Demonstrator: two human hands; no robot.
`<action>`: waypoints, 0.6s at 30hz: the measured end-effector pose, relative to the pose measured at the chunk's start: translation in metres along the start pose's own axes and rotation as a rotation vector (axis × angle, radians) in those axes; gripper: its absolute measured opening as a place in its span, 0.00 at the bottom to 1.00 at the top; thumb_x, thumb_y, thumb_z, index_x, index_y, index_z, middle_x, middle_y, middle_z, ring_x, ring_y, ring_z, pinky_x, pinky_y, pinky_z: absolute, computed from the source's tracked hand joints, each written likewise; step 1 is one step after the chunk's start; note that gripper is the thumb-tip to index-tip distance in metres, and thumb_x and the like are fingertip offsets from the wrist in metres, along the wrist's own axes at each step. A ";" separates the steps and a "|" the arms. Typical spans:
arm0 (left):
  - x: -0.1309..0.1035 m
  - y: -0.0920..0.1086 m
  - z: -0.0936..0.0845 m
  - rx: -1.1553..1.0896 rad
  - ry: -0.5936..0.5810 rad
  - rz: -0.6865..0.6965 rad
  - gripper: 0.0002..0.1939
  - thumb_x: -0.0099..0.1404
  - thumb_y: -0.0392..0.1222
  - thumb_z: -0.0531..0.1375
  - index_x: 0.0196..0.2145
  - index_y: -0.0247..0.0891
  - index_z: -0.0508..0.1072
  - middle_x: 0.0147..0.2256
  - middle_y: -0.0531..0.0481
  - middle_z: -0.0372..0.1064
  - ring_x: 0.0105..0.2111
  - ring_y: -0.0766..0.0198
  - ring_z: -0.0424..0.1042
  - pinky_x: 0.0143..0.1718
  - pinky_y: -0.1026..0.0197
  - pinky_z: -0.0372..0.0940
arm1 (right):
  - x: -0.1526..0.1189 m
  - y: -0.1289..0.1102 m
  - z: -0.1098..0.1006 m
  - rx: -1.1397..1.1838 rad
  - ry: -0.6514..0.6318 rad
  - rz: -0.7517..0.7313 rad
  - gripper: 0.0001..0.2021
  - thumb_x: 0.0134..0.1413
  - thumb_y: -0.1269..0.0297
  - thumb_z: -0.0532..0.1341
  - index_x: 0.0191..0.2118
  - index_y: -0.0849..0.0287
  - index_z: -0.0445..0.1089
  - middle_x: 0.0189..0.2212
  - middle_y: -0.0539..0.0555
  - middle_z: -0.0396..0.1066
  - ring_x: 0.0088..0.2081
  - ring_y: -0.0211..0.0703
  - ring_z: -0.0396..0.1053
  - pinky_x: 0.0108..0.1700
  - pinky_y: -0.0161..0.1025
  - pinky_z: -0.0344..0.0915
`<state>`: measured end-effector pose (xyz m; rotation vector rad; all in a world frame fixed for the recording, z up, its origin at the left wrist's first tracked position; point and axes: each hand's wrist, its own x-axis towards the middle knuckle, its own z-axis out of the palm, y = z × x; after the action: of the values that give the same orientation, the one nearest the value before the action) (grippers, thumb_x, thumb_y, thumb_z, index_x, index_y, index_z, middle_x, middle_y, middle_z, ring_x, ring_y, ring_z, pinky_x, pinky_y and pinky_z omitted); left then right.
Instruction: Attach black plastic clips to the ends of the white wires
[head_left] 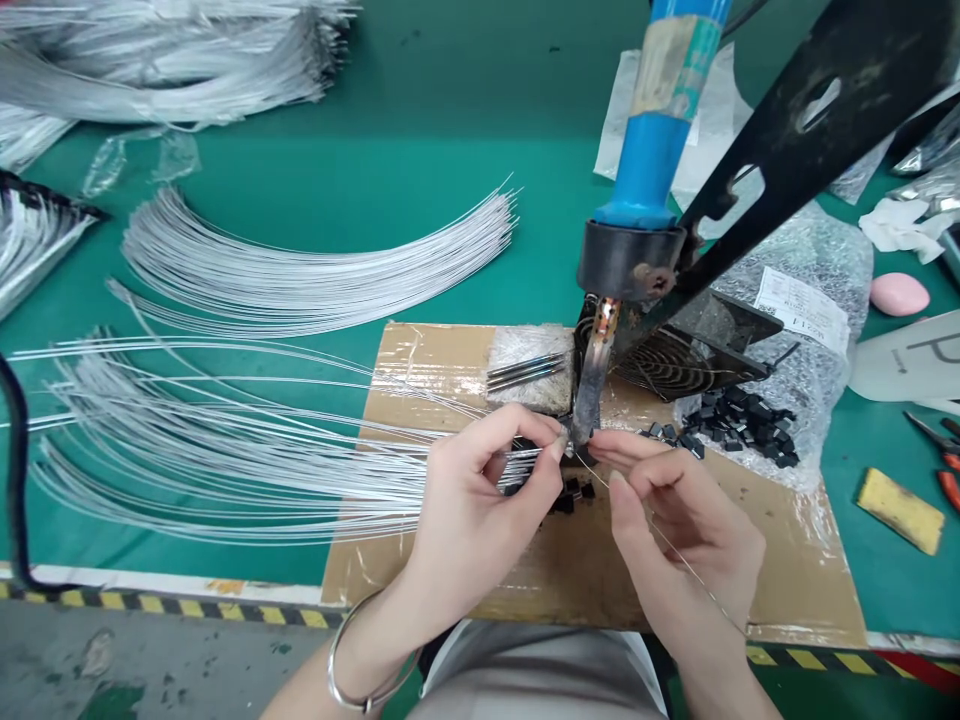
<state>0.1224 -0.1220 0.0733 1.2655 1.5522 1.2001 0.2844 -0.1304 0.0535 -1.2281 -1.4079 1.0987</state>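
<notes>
My left hand [491, 500] is pinched closed at the foot of a soldering iron [649, 150] with a blue handle, holding the end of a thin wire. The piece between its fingertips is too small to tell in full. My right hand [686, 530] holds a fine solder strand [694, 570] between thumb and finger, its fingertips close to the iron's tip [590, 405]. White wires [247, 450] fan out to the left, their ends passing behind my left hand. Small black connectors [576, 494] lie on the cardboard [795, 550] between my hands.
A black metal arm [810, 130] slants in from the upper right above a fan [675, 350]. More black connectors [742, 425] spill from a plastic bag. A curved wire bundle [322, 275] lies behind. At right are a yellow sponge [900, 510], orange-handled pliers [949, 480] and a white bottle [911, 358].
</notes>
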 end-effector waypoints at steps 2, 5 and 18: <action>0.000 0.001 0.000 0.001 0.003 0.008 0.07 0.65 0.33 0.63 0.30 0.40 0.77 0.30 0.53 0.81 0.30 0.64 0.77 0.28 0.64 0.65 | 0.000 0.000 -0.001 0.008 0.015 0.005 0.11 0.66 0.75 0.64 0.33 0.53 0.67 0.50 0.48 0.82 0.51 0.41 0.81 0.57 0.38 0.74; 0.001 0.002 0.000 -0.001 0.003 0.010 0.07 0.65 0.33 0.63 0.30 0.40 0.77 0.30 0.52 0.81 0.31 0.63 0.78 0.28 0.64 0.66 | -0.002 -0.001 -0.001 0.015 0.013 -0.001 0.11 0.65 0.75 0.64 0.33 0.53 0.68 0.50 0.48 0.83 0.50 0.41 0.82 0.56 0.38 0.74; -0.001 0.004 -0.001 -0.003 -0.010 -0.011 0.07 0.65 0.33 0.63 0.29 0.40 0.77 0.31 0.50 0.82 0.33 0.59 0.80 0.32 0.61 0.70 | -0.003 -0.005 0.001 0.019 0.043 0.037 0.11 0.66 0.73 0.64 0.32 0.53 0.68 0.50 0.54 0.83 0.50 0.47 0.82 0.56 0.46 0.76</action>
<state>0.1223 -0.1230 0.0772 1.2575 1.5477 1.1874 0.2828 -0.1340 0.0580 -1.2618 -1.3446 1.1017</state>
